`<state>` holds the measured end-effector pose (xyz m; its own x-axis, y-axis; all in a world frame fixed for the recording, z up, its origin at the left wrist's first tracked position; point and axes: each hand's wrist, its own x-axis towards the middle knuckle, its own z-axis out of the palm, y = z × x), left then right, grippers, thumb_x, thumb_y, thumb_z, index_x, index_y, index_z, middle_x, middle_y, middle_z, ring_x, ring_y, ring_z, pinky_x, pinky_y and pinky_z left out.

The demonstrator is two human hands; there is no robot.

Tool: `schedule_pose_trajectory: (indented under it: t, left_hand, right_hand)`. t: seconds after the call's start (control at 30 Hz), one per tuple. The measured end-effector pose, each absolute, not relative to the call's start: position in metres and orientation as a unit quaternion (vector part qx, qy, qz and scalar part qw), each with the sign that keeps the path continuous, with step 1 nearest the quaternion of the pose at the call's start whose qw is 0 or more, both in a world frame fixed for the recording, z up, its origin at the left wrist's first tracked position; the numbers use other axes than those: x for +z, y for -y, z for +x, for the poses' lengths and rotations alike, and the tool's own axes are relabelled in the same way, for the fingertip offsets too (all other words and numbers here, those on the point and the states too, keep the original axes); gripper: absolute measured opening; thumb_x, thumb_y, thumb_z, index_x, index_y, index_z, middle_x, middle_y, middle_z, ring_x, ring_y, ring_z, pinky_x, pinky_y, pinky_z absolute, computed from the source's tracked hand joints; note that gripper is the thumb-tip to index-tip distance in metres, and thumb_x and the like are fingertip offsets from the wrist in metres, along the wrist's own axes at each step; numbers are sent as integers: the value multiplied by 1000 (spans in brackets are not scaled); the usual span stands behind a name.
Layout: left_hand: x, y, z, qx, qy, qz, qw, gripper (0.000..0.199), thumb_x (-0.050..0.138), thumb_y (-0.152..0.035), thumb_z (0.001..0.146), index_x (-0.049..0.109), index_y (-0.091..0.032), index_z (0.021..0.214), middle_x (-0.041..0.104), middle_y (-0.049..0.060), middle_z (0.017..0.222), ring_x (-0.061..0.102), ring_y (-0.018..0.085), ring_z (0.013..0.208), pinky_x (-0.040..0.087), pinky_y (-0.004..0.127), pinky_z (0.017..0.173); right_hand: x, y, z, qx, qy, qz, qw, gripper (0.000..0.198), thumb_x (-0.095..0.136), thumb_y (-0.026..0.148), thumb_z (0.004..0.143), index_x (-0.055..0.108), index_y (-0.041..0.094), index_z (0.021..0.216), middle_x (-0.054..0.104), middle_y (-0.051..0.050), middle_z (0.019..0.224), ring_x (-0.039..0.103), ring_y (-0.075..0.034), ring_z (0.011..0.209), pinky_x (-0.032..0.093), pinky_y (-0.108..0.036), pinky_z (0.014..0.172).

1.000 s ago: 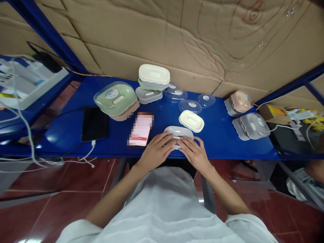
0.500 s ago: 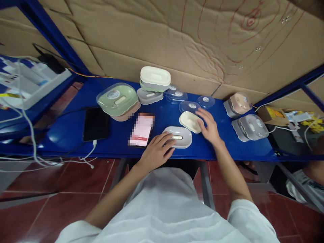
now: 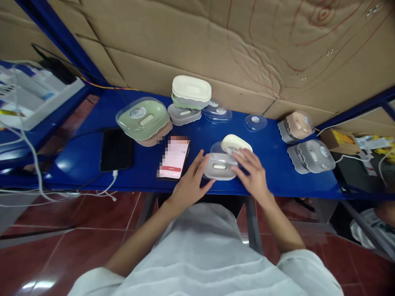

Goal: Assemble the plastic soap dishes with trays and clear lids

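Note:
A grey soap dish (image 3: 218, 172) sits near the front edge of the blue table (image 3: 271, 168). A clear lid (image 3: 219, 158) lies over it. My right hand (image 3: 253, 176) grips the lid's right end with its fingertips. My left hand (image 3: 189, 186) rests with fingers spread against the dish's left side. A cream tray (image 3: 236, 143) lies just behind the dish, touching the lid's far edge.
A lit phone (image 3: 174, 158) and a dark phone (image 3: 115, 150) on a cable lie to the left. Behind are a lidded green dish (image 3: 140, 119), a stack of trays (image 3: 191, 92) and loose clear lids (image 3: 255, 122). Two lidded dishes (image 3: 311, 156) stand at the right.
My right hand reached to the clear lid behind the cream tray, took it and brought it down over the grey dish. My left hand stayed at the dish's left side.

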<state>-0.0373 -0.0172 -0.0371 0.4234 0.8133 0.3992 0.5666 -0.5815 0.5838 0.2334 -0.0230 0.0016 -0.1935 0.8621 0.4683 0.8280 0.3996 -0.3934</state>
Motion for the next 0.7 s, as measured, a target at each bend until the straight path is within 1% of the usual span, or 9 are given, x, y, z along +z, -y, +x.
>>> schedule_pose_trajectory:
  t: [0.03, 0.1, 0.2, 0.3, 0.4, 0.47, 0.6, 0.7]
  left_hand:
    - [-38, 17, -37, 335, -419, 822, 191, 95, 67, -42, 105, 7, -27, 176, 29, 19, 179, 40, 34, 163, 54, 47, 123]
    - [-40, 16, -37, 337, -415, 821, 199, 96, 67, -43, 106, 5, -27, 177, 32, 19, 178, 39, 33, 163, 51, 48, 125]
    - [-41, 15, -38, 347, -414, 819, 193, 85, 66, -39, 107, 16, -29, 175, 38, 17, 175, 42, 32, 162, 48, 49, 127]
    - [-43, 15, -38, 353, -417, 813, 203, 72, 68, -36, 106, 32, -28, 168, 44, 17, 171, 48, 31, 158, 49, 50, 127]
    - [-46, 15, -39, 356, -422, 803, 224, 63, 72, -35, 103, 42, -26, 158, 47, 17, 169, 54, 30, 154, 54, 48, 122]
    - [-48, 14, -39, 360, -421, 801, 229, 60, 73, -36, 103, 45, -25, 154, 47, 17, 169, 54, 31, 153, 56, 48, 119]
    - [-48, 13, -39, 374, -415, 797, 229, 64, 73, -42, 103, 42, -26, 156, 48, 19, 168, 53, 32, 154, 53, 51, 123]
    - [-47, 13, -37, 374, -429, 792, 222, 65, 71, -47, 103, 41, -25, 157, 50, 20, 166, 55, 33, 153, 53, 53, 122]
  right_hand:
    - [-4, 39, 223, 22, 775, -546, 317, 55, 69, 41, 105, 57, 40, 159, 63, -5, 159, 56, -32, 150, 51, -58, 124]
    - [-15, 58, 208, 11, 789, -534, 302, 67, 70, 37, 104, 45, 40, 167, 58, -7, 163, 54, -33, 153, 50, -58, 125]
    - [-25, 62, 203, -1, 820, -500, 278, 80, 69, 28, 105, 30, 38, 174, 48, -9, 171, 42, -34, 161, 46, -60, 129]
    - [-27, 56, 212, 2, 844, -465, 267, 81, 63, 18, 106, 24, 37, 175, 46, -9, 172, 34, -32, 165, 43, -59, 131]
    - [-25, 52, 221, -7, 859, -437, 267, 79, 61, 15, 107, 27, 37, 174, 48, -9, 171, 35, -31, 165, 43, -59, 132]
    - [-22, 51, 225, -11, 867, -423, 264, 74, 61, 15, 107, 32, 35, 173, 50, -10, 169, 36, -31, 164, 42, -59, 132]
    - [-15, 43, 230, 3, 877, -423, 230, 62, 59, 19, 109, 45, 31, 168, 54, -10, 167, 41, -30, 162, 44, -57, 131]
    - [-13, 37, 232, 2, 880, -425, 211, 60, 61, 20, 108, 48, 31, 166, 55, -9, 166, 42, -31, 161, 45, -56, 130]
